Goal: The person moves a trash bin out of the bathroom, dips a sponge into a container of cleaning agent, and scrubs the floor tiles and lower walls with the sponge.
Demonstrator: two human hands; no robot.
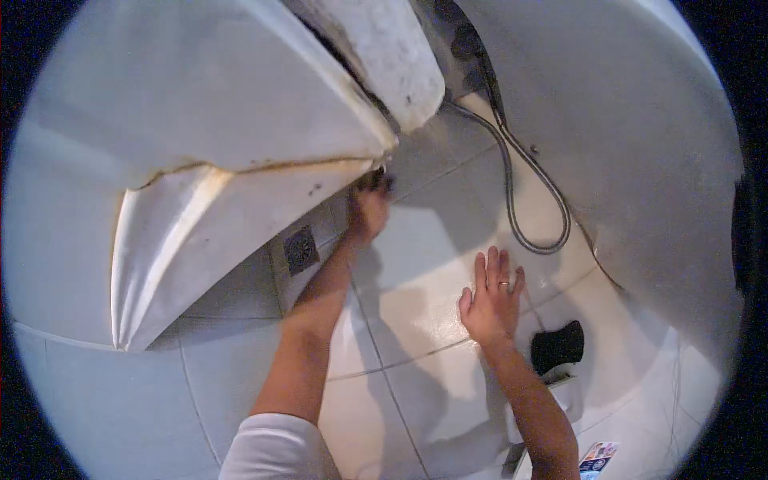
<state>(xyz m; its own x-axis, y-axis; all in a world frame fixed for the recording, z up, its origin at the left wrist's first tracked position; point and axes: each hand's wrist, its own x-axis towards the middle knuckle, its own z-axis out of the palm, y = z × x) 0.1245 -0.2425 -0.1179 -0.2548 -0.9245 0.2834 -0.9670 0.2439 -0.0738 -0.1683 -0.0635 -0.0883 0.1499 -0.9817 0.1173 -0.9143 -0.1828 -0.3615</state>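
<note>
My left hand reaches to the floor by the lower corner of a white panel with rusty brown edges. Its fingers are curled and partly blurred around something dark that I cannot make out. On the wet tiled floor, my right hand rests palm down with its fingers spread and a ring on one of them. A black pad, shaped like a sponge with a narrowed middle, lies to the right of my right wrist, against a white container partly hidden by my forearm.
A square floor drain sits left of my left forearm. A grey shower hose loops onto the floor ahead of my right hand. Above hangs a stained white slab. A grey wall stands at right; a colourful label shows below.
</note>
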